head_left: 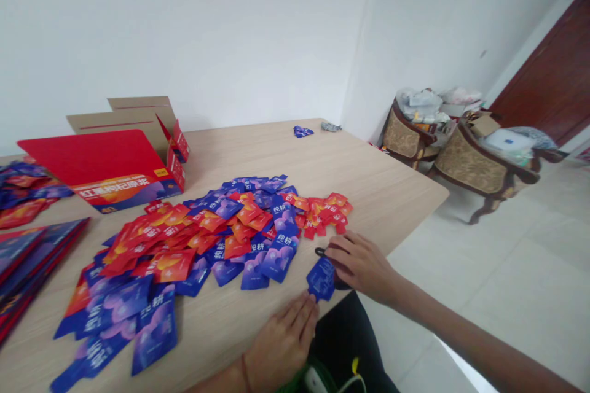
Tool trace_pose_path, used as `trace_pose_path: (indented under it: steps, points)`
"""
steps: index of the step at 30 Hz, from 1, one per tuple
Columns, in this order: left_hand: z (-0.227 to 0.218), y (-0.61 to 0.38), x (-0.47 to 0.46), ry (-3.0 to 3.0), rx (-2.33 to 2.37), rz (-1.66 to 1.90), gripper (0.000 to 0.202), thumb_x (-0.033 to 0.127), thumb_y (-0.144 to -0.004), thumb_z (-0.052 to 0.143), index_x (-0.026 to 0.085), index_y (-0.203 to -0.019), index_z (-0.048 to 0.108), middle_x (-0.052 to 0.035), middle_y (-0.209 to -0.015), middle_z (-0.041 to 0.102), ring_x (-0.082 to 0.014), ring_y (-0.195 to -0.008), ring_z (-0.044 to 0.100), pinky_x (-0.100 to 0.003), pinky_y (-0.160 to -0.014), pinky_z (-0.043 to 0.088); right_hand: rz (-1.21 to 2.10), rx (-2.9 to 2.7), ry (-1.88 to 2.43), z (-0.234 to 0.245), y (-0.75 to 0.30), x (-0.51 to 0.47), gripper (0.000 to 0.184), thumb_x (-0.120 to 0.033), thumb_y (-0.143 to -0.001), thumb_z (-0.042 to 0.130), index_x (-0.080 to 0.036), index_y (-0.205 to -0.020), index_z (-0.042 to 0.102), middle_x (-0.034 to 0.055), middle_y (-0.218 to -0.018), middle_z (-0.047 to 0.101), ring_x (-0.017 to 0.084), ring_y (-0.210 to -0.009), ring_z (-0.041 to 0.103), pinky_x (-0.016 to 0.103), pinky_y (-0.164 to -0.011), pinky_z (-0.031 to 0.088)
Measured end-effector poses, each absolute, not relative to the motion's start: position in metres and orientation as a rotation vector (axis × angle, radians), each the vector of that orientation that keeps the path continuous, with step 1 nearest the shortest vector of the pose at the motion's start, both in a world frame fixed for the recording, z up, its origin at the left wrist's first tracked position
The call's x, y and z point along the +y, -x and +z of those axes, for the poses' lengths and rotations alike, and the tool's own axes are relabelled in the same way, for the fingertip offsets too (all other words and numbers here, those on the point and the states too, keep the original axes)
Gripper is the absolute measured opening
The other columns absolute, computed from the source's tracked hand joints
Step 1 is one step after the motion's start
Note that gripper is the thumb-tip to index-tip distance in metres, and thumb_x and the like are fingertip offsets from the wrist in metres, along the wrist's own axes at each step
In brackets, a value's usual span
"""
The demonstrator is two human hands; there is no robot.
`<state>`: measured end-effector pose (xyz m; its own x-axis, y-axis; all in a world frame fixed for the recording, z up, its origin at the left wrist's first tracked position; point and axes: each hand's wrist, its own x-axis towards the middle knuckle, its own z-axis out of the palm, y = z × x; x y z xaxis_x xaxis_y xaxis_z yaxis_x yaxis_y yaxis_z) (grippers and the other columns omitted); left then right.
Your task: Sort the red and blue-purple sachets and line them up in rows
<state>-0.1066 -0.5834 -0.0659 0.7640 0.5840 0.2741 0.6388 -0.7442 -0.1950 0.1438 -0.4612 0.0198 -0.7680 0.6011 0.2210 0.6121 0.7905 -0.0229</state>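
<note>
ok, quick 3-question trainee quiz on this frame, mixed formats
1. True or false: the right hand touches a blue sachet near the edge of the table.
2. Which colours are the sachets in the pile? A red and blue; B green and yellow; C black and white.
3. Fill in: the open red box stands to the person's ____ of the pile.
Key: 1 true; 2 A; 3 left.
</note>
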Motion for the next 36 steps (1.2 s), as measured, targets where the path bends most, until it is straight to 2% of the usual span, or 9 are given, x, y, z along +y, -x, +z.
trace_pose_path:
  steps: [7,12,17,20,24,28,31,34,36]
  points:
    - [-0.071,0.105,-0.584,2.708,-1.011,-0.298,0.041,0.016,-0.104,0.044,0.008,-0.141,0.058,-0.0159,-0.142,0.064,-0.0261,-0.132,0.060,-0.036,-0.109,0.050,0.057,-3.015,0.701,0.010,-0.103,-0.489,0.025,-0.036,-0.095,0.065,-0.022,-0.116,0.066,0.0054,-0.116,0.067,0.026,-0.106,0.052,0.042,-0.090,0.042]
    - [-0.061,0.104,-0.585,2.674,-0.993,-0.262,0.041,0.014,-0.104,0.043,0.006,-0.142,0.056,-0.0180,-0.144,0.062,-0.0258,-0.133,0.059,-0.037,-0.109,0.048,0.011,-2.910,1.007,0.000,-0.144,-0.448,0.023,-0.030,-0.098,0.059,-0.024,-0.118,0.067,0.0070,-0.123,0.066,0.027,-0.111,0.053,0.042,-0.093,0.043]
    - [-0.059,0.102,-0.584,2.645,-0.967,-0.321,0.035,0.021,-0.108,0.042,0.008,-0.135,0.061,-0.0150,-0.138,0.066,-0.0241,-0.129,0.062,-0.035,-0.108,0.048,0.054,-2.701,1.200,-0.006,-0.179,-0.430,0.026,-0.025,-0.099,0.054,-0.023,-0.121,0.069,0.0081,-0.127,0.067,0.026,-0.113,0.057,0.044,-0.100,0.046]
    - [-0.065,0.100,-0.588,2.637,-0.990,-0.436,0.030,0.024,-0.108,0.045,0.015,-0.129,0.064,-0.0091,-0.127,0.073,-0.0217,-0.116,0.068,-0.033,-0.099,0.053,0.064,-2.534,1.188,0.000,-0.184,-0.438,0.029,-0.025,-0.098,0.056,-0.025,-0.124,0.068,0.0079,-0.130,0.066,0.025,-0.113,0.059,0.043,-0.099,0.050]
    - [-0.058,0.098,-0.597,2.672,-0.981,-0.623,0.022,0.020,-0.105,0.050,0.016,-0.118,0.067,-0.0070,-0.109,0.076,-0.0204,-0.097,0.073,-0.030,-0.082,0.057,0.050,-2.333,1.188,0.019,-0.191,-0.447,0.028,-0.026,-0.097,0.057,-0.026,-0.123,0.068,0.0080,-0.129,0.066,0.026,-0.114,0.060,0.042,-0.098,0.053]
    - [-0.028,0.098,-0.591,2.813,-1.495,-1.162,0.019,0.015,-0.102,0.053,0.022,-0.108,0.070,-0.0003,-0.097,0.077,-0.0135,-0.080,0.073,-0.021,-0.074,0.057,0.043,-2.177,1.159,0.039,-0.203,-0.448,0.027,-0.031,-0.098,0.058,-0.027,-0.123,0.067,0.0075,-0.127,0.066,0.026,-0.116,0.060,0.043,-0.100,0.053]
    - [-0.015,0.101,-0.576,2.692,-2.080,-1.643,0.013,0.015,-0.094,0.060,0.020,-0.099,0.071,-0.0005,-0.089,0.075,-0.0139,-0.079,0.074,-0.019,-0.072,0.058,0.039,-2.083,1.154,0.049,-0.207,-0.448,0.028,-0.033,-0.099,0.057,-0.028,-0.124,0.066,0.0077,-0.128,0.065,0.026,-0.115,0.061,0.044,-0.100,0.053]
    - [-0.018,0.105,-0.564,2.631,-2.356,-1.712,0.013,0.013,-0.086,0.064,0.015,-0.098,0.070,-0.0031,-0.086,0.072,-0.0170,-0.078,0.073,-0.022,-0.068,0.058,0.051,-2.066,1.132,0.051,-0.202,-0.450,0.028,-0.033,-0.098,0.058,-0.029,-0.124,0.066,0.0080,-0.127,0.065,0.027,-0.116,0.061,0.044,-0.099,0.053]
    - [-0.021,0.107,-0.560,2.692,-2.367,-1.502,0.022,0.009,-0.083,0.065,0.015,-0.104,0.069,-0.0028,-0.085,0.071,-0.0172,-0.075,0.071,-0.023,-0.065,0.058,0.070,-2.096,1.108,0.049,-0.196,-0.453,0.029,-0.032,-0.097,0.058,-0.029,-0.124,0.066,0.0081,-0.128,0.065,0.027,-0.117,0.061,0.044,-0.100,0.053]
